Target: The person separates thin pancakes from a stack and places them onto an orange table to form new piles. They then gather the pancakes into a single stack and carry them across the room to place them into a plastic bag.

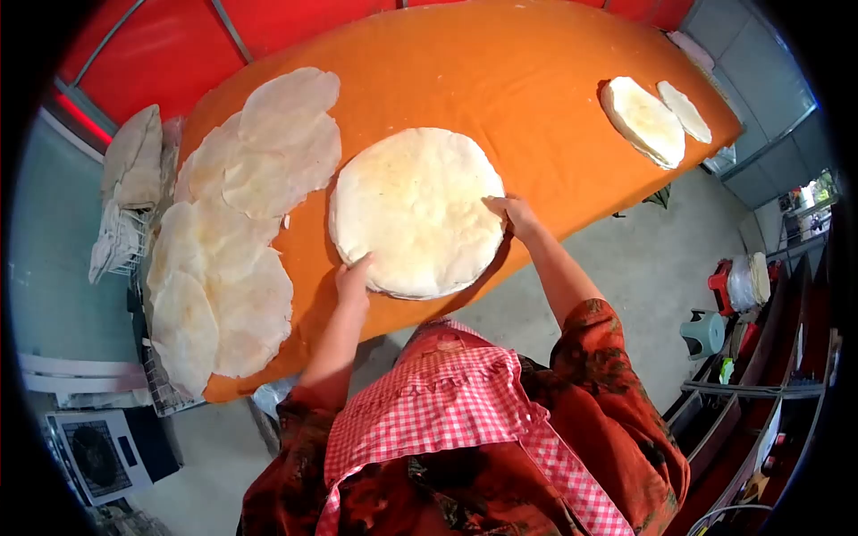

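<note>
A thick stack of round, pale flatbreads lies on the orange cloth in front of me. My left hand grips its near left edge, thumb on top and the other fingers mostly hidden. On the right rim, my right hand holds the same stack, its thumb side over the edge and the remaining fingers largely out of sight. Thin, overlapping flatbread sheets spread along the left side of the table. Toward the far right sit a smaller stack of flatbreads and a single piece beside it.
An orange cloth covers the large table. Folded cloths hang on a wire rack at the left. A white appliance stands low at the left. Shelving and a pale blue-green stool are on the right.
</note>
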{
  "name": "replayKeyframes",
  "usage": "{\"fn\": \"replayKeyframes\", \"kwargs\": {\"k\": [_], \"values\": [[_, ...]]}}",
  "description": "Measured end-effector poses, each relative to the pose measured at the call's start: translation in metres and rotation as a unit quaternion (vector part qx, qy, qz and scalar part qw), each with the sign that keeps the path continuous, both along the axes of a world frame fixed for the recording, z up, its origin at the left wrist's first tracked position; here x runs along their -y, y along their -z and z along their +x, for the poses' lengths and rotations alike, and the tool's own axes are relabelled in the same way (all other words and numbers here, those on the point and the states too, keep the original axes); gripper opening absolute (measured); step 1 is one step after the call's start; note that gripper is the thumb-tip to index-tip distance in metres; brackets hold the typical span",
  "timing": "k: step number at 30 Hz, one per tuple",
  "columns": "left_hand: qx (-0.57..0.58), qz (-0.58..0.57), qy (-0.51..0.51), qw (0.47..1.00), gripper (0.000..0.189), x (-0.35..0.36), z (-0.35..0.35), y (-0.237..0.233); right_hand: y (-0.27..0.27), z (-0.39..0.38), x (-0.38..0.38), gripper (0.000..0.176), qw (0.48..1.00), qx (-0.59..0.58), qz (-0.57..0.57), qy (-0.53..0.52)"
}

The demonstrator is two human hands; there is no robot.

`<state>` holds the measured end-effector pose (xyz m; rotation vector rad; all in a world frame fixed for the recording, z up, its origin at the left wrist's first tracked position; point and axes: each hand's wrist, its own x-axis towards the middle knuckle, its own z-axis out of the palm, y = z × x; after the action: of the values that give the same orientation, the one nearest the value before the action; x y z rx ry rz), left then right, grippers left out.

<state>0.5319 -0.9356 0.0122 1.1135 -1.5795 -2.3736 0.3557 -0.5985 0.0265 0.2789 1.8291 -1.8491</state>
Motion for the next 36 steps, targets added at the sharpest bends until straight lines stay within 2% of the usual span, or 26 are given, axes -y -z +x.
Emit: {"fn": "replayKeyframes", "kwargs": {"k": [3,4,5,7,8,10,11,13,14,15,17,20,22,23,25,26,27,29,32,33,34,36], "values": [[0.024,-0.011,0.006,1.000,0.052,0.004,0.001,0.000,-0.004,0.008,0.005,0.022,0.992,-0.021,-0.116,0.049],[0.033,-0.012,0.004,0.999,0.049,-0.004,0.002,-0.014,-0.014,0.008,-0.001,0.026,0.998,-0.011,-0.057,-0.004],[0.011,0.009,-0.002,1.000,0.049,-0.007,0.002,-0.011,0.009,-0.002,-0.005,0.028,0.997,-0.007,-0.083,0.002],[-0.033,0.051,-0.016,0.998,0.050,0.000,0.003,-0.009,-0.009,0.005,0.001,0.030,0.995,-0.007,-0.087,0.050],[-0.006,0.089,-0.026,0.996,0.048,0.003,0.001,-0.014,0.001,-0.002,-0.002,0.031,0.993,0.002,-0.101,0.056],[-0.060,0.067,-0.031,0.995,0.049,0.017,-0.006,-0.008,0.022,-0.015,-0.003,0.033,0.989,0.025,-0.131,0.070],[-0.084,0.058,-0.035,0.994,0.050,0.020,-0.008,-0.002,0.027,-0.018,-0.003,0.035,0.991,0.021,-0.098,0.085],[-0.067,-0.014,-0.043,0.997,0.048,0.005,-0.012,-0.020,0.017,-0.019,0.008,0.041,0.994,0.014,-0.025,0.109],[-0.053,-0.037,-0.044,0.997,0.047,0.004,-0.015,-0.019,0.050,-0.029,0.023,0.049,0.982,-0.067,0.126,0.128],[-0.037,-0.060,-0.045,0.996,0.046,0.002,-0.019,-0.018,0.012,-0.011,0.036,0.055,0.927,-0.110,0.347,0.085],[0.002,-0.076,-0.054,0.996,0.042,0.010,-0.020,-0.006,0.006,0.000,0.041,0.053,0.910,-0.150,0.382,0.065],[0.010,-0.068,-0.050,0.996,0.040,0.017,-0.019,0.001,0.019,-0.009,0.033,0.054,0.916,-0.165,0.361,0.060],[-0.006,-0.037,-0.046,0.998,0.043,0.021,-0.016,0.003,0.013,-0.011,0.021,0.051,0.988,-0.073,0.130,0.048],[-0.014,-0.014,-0.050,0.999,0.045,0.023,-0.013,0.004,0.007,-0.011,0.015,0.049,0.999,-0.030,0.010,0.044],[-0.038,0.086,-0.021,0.995,0.053,0.031,-0.014,0.013,-0.021,-0.010,0.010,0.049,0.994,0.034,0.098,-0.029],[-0.049,0.009,0.041,0.998,0.052,0.011,-0.007,-0.026,-0.014,-0.012,0.006,0.048,0.998,0.027,0.049,-0.012],[-0.072,0.103,0.031,0.992,0.051,0.013,-0.011,-0.027,-0.002,-0.012,0.005,0.048,1.000,0.021,-0.005,0.002],[-0.067,0.133,0.036,0.988,0.049,0.014,-0.011,-0.040,-0.017,-0.005,0.014,0.042,0.979,0.056,-0.181,0.075],[-0.113,-0.102,0.114,0.982,0.047,0.015,-0.006,-0.046,0.001,-0.018,0.010,0.041,0.983,0.036,-0.156,0.092],[-0.109,-0.081,0.099,0.986,0.047,0.012,-0.014,-0.052,0.006,-0.023,0.008,0.042,0.981,-0.030,-0.171,0.080],[-0.105,-0.059,0.084,0.989,0.047,0.008,-0.023,-0.060,-0.005,-0.025,0.003,0.043,0.984,-0.043,-0.162,0.063],[-0.053,0.096,0.007,0.994,0.048,-0.005,-0.044,-0.083,-0.024,-0.034,-0.009,0.045,0.983,-0.060,-0.162,0.057]]}}
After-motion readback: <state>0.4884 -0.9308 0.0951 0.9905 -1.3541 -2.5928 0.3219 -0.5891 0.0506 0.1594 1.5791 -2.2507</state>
